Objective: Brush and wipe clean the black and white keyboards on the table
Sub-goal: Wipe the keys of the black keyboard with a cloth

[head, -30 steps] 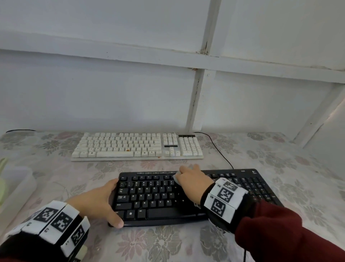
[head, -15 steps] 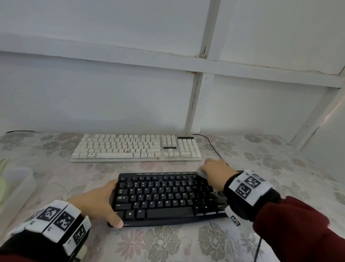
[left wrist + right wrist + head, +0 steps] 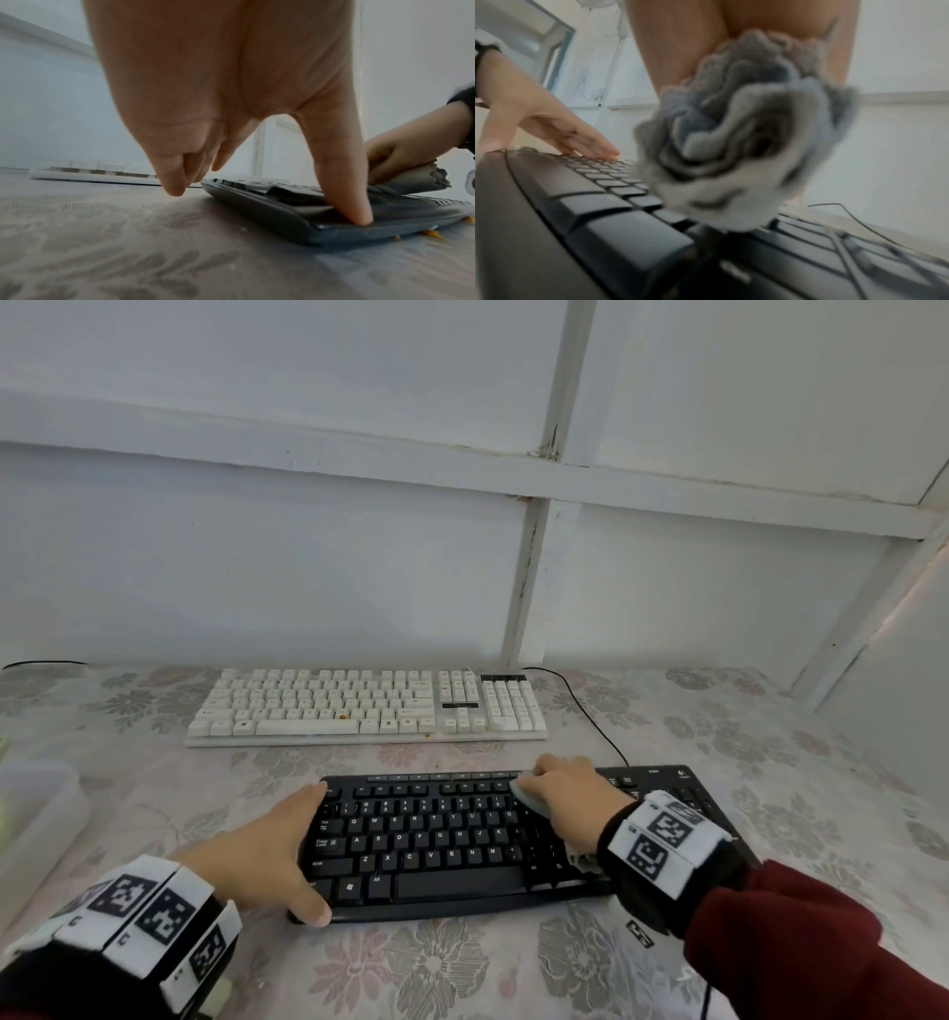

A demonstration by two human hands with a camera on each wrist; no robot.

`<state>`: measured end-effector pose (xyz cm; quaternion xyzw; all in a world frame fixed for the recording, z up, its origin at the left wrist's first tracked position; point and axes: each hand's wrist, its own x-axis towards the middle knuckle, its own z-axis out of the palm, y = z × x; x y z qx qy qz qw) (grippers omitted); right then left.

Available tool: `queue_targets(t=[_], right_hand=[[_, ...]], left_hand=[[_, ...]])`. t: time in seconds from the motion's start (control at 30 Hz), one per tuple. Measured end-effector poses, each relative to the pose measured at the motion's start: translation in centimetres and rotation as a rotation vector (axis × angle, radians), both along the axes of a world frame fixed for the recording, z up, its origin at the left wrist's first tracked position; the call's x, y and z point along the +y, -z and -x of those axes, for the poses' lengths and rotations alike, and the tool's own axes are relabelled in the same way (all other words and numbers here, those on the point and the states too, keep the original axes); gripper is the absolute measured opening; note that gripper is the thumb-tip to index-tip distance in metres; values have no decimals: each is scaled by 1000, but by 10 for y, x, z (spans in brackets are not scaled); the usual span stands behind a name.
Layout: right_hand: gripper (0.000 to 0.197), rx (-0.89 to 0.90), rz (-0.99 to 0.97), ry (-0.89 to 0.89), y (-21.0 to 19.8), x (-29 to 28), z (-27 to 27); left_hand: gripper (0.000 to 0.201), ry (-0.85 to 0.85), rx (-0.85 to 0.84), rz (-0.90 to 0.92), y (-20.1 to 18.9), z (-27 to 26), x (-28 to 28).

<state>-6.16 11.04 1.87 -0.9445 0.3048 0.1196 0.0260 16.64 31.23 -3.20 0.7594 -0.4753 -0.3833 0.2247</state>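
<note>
The black keyboard (image 3: 462, 839) lies at the near centre of the flower-patterned tabletop (image 3: 770, 762), with the white keyboard (image 3: 364, 706) parallel behind it, apart from it, near the wall. The left hand (image 3: 267, 855) steadies the black keyboard's left end: its thumb (image 3: 344, 182) presses on the front edge, and its straight fingers (image 3: 588, 146) lie together along the far left corner. The right hand (image 3: 570, 793) rests over the upper key rows right of centre, its fingers curled round a bunched grey cloth (image 3: 731, 142) that touches the keys. A black cable (image 3: 590, 711) crosses the tabletop between the keyboards' right ends.
</note>
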Motion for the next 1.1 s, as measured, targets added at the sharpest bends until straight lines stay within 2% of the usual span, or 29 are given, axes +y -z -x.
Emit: queue_targets(t=[0.07,0.13,0.3,0.37,0.47,0.57,0.67,0.73,0.77,0.9,1.0,1.1], right_hand=[[33,2,9,45,0,-9,14],[34,11,25,91,2,-20,24],[35,-9,-21,186,-2,-59,40],[31,-29,-10,155,0,-66,45],[39,21,-1,119,14,-66,54],[43,0,67,120,18,-65,62],[31,51,124,182,14,-73,74],[32,102,175,262,12,-84,89],[34,110,171,303,12,-92,98],[20,83,120,395,6,-121,123],[20,46,133,297,4,-119,111],[22,-5,34,107,11,-94,84]], left_hand=[[143,14,-49,-25,1,-1,1],[152,28,-64,-28,2,-2,-1],[155,23,-42,-54,5,-5,-2],[147,9,-12,-56,6,-6,-2],[149,-1,51,-52,7,-8,-2],[151,-6,65,-49,8,-9,-1],[159,-11,74,-66,6,-8,-3],[168,-4,83,-74,3,-7,-4],[168,-6,87,-76,3,-7,-4],[163,-16,92,-101,6,-9,-5],[157,-46,123,-105,11,-11,-3],[152,-47,164,-81,20,-20,0]])
